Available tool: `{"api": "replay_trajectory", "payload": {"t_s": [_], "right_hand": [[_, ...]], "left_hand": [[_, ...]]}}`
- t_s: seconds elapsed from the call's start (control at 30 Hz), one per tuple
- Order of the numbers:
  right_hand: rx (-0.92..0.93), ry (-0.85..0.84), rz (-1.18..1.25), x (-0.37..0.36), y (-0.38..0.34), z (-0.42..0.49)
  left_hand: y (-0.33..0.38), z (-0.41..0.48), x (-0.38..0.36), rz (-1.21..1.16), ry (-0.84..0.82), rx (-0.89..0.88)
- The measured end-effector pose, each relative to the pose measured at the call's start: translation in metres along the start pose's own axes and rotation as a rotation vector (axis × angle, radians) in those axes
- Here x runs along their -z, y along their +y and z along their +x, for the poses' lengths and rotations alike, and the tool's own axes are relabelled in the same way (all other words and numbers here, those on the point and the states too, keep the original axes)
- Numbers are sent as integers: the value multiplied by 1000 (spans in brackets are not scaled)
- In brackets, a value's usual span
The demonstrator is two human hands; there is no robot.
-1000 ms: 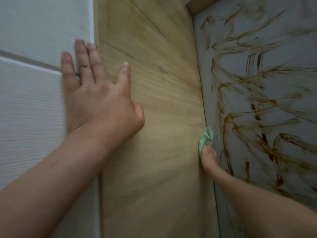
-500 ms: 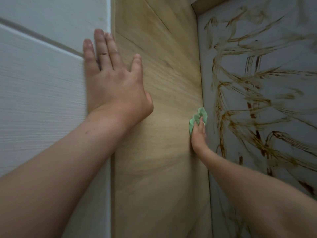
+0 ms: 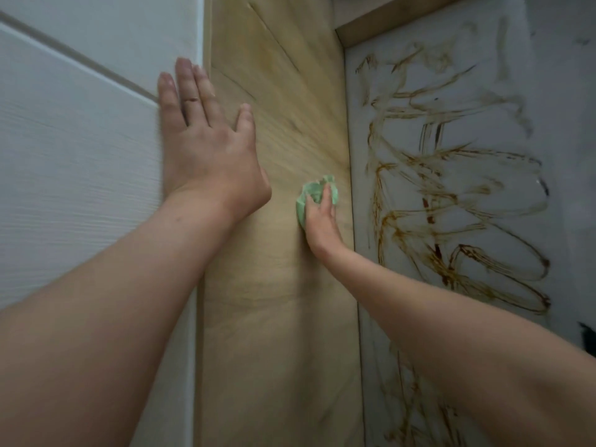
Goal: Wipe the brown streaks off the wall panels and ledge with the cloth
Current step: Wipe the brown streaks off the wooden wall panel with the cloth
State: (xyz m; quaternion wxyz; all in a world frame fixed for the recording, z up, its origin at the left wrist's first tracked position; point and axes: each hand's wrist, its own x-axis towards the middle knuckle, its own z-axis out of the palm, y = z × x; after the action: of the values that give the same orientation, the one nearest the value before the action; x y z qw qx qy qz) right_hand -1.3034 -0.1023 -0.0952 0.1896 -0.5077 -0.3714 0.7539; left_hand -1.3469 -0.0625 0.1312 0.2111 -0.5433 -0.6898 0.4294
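Left hand (image 3: 206,156) open: fingers straight, palm flat on the wall, spanning the seam between the white panel (image 3: 80,140) and the wood-grain panel (image 3: 280,101). Right hand (image 3: 321,221) grips the crumpled green cloth (image 3: 311,193), pressing it against the wood-grain panel just beside the inside corner. Brown streaks (image 3: 451,195) cover the pale panel (image 3: 564,108) to the right of that corner in looping strokes (densest low on it), apart from the cloth. Wooden ledge (image 3: 387,19) runs along the top of the pale panel.
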Motion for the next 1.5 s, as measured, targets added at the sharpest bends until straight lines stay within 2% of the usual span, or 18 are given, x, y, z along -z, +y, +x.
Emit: {"api": "replay_trajectory", "payload": {"t_s": [0.17, 0.23, 0.37, 0.4, 0.57, 0.63, 0.7, 0.83, 0.87, 0.9, 1.0, 1.07, 1.13, 1.2, 1.3, 1.37, 1.43, 1.5], "right_hand": [[424, -130, -90, 1, -72, 0], [485, -137, -161, 6, -85, 20], [179, -92, -202, 7, -103, 59], [188, -106, -208, 7, -110, 58], [920, -199, -277, -1, -175, 39], [988, -131, -282, -8, -215, 67], [873, -52, -246, -9, -247, 105], [319, -30, -155, 5, -229, 138], [293, -65, -173, 6, -212, 118], [358, -112, -210, 5, -199, 91], [791, -245, -322, -1, -182, 37], [930, -166, -328, -5, -208, 65], [811, -73, -251, -5, -237, 107], [534, -57, -139, 2, -245, 135], [63, -74, -28, 11, -210, 128], [-132, -128, -78, 17, -175, 105], [-100, -202, -174, 17, -149, 79], [137, -246, -209, 15, -150, 64]], "left_hand": [[-1, -4, 5, -70, -11, -1], [-1, -3, 5, -107, 7, 7], [1, -5, 1, -154, 10, 14], [2, -3, 1, -180, 3, 17], [-1, 1, -1, -302, 51, 51], [-1, 2, -2, -316, 68, 49], [0, 2, -4, -328, 73, 53], [2, 1, -7, -353, 78, 45], [2, 1, -7, -365, 80, 48], [2, 2, -7, -375, 82, 51], [1, 4, -7, -377, 93, 48], [0, 5, -6, -366, 99, 43], [1, 4, -5, -366, 73, 44], [1, 4, 1, -389, 40, 48], [2, 8, 16, -451, 53, 74], [-3, 23, 25, -436, 140, 51], [-12, 51, 30, -412, 203, 37], [-21, 88, 34, -369, 208, 40]]}}
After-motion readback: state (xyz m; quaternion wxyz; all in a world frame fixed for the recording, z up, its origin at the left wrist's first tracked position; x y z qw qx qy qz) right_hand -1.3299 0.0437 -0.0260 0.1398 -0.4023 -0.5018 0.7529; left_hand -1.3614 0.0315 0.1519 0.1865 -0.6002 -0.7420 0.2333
